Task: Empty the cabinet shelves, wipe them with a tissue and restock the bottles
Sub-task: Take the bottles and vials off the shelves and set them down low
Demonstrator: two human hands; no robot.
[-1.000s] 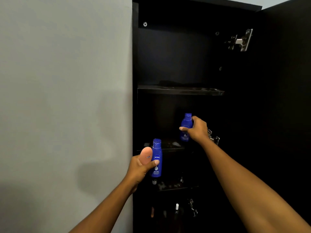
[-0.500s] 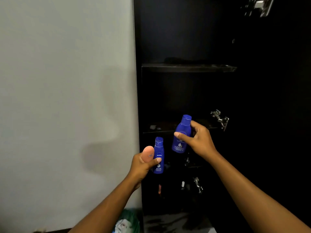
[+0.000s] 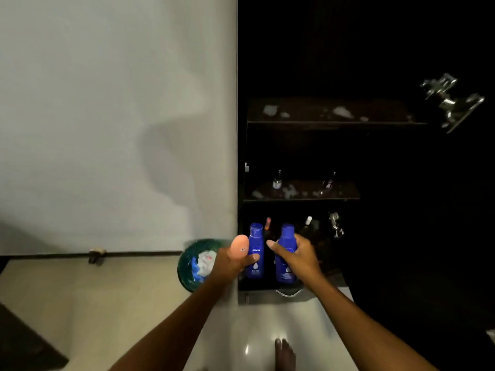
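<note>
My left hand (image 3: pixel 231 259) grips a blue Nivea lotion bottle (image 3: pixel 255 253) upright; a pink covering sits on the thumb. My right hand (image 3: pixel 298 257) holds a second blue bottle (image 3: pixel 286 254) beside it. Both bottles hang low, in front of the dark cabinet's bottom compartment. The cabinet (image 3: pixel 348 162) stands open. Its upper visible shelf (image 3: pixel 332 121) carries only pale smudges or scraps. On the shelf below it (image 3: pixel 302 198) stand two small bottles (image 3: pixel 277 180), with more pale spots. Behind my hands, a few dark bottles with light caps (image 3: pixel 308 220) are partly hidden.
A green bin (image 3: pixel 187 263) with crumpled white and blue rubbish stands on the floor left of the cabinet, against the pale wall. The open door and its metal hinges (image 3: pixel 452 100) are at the right. My foot (image 3: pixel 285 354) rests on the glossy light floor.
Both hands have come down from the middle shelf with their bottles to the cabinet's bottom. My view has tilted downward, so the floor, the bin and my foot now show.
</note>
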